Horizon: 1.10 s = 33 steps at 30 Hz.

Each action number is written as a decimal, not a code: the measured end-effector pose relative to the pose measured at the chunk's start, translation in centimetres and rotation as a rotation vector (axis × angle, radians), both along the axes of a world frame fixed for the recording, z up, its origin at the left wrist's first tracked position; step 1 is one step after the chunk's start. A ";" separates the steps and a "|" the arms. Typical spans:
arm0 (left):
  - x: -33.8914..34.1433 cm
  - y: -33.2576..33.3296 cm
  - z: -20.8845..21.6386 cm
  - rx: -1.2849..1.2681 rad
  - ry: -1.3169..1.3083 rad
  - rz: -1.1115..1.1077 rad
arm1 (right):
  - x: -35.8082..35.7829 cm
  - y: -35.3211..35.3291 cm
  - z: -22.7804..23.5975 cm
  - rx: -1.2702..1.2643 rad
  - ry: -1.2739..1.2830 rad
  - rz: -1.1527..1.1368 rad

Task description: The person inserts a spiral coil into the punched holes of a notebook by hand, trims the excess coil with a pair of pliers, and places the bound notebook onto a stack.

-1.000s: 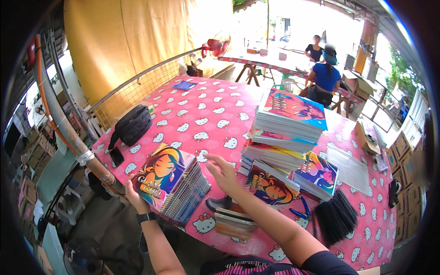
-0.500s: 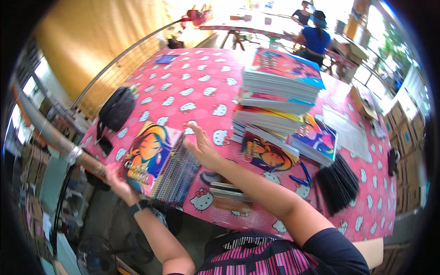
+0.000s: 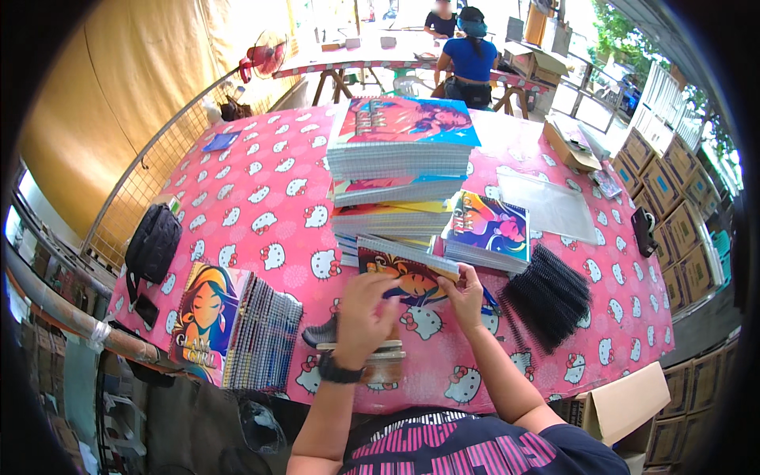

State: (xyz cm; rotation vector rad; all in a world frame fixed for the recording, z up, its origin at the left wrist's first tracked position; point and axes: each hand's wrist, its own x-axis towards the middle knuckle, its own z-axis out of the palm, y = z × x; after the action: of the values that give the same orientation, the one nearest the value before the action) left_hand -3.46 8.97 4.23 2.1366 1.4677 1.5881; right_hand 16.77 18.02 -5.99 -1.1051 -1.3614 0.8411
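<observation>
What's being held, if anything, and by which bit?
The right grip seems to pinch the dark, orange-faced rectangular paper notebook by its right end; whether the left grip touches it is unclear.

L hand (image 3: 368,313): was at spiral nb pile (image 3: 261,336), well L of tall stack (image 3: 400,162); now off it, in front of tall stack, fingers loosely bent, contact unclear.
R hand (image 3: 465,293): was beside same pile; now in front of tall stack, pinching R end of dark nb (image 3: 416,286).
View: swung R; tall stack nearer mid-frame.
</observation>
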 end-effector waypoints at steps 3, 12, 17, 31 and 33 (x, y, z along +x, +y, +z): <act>1.9 3.9 -0.6 -0.089 0.175 -0.061 | -0.1 0.9 -0.1 0.090 -0.055 -0.048; 1.5 6.9 -4.6 -0.089 0.279 -0.012 | 0.6 0.3 -0.2 0.071 -0.038 -0.006; 1.6 6.7 -4.9 -0.082 0.356 0.049 | 0.5 -0.7 0.1 0.084 -0.047 -0.070; 1.8 6.3 -4.8 -0.127 0.378 -0.019 | 1.2 -1.4 0.4 0.072 -0.015 -0.074; 1.8 6.4 -4.7 -0.131 0.376 -0.040 | 1.3 -1.1 0.3 0.027 0.010 -0.084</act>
State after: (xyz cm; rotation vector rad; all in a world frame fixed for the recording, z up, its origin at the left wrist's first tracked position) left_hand -1.62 15.33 -0.46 2.4621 1.5612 1.0817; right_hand 18.07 16.88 -5.73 -1.1285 -1.3057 0.7643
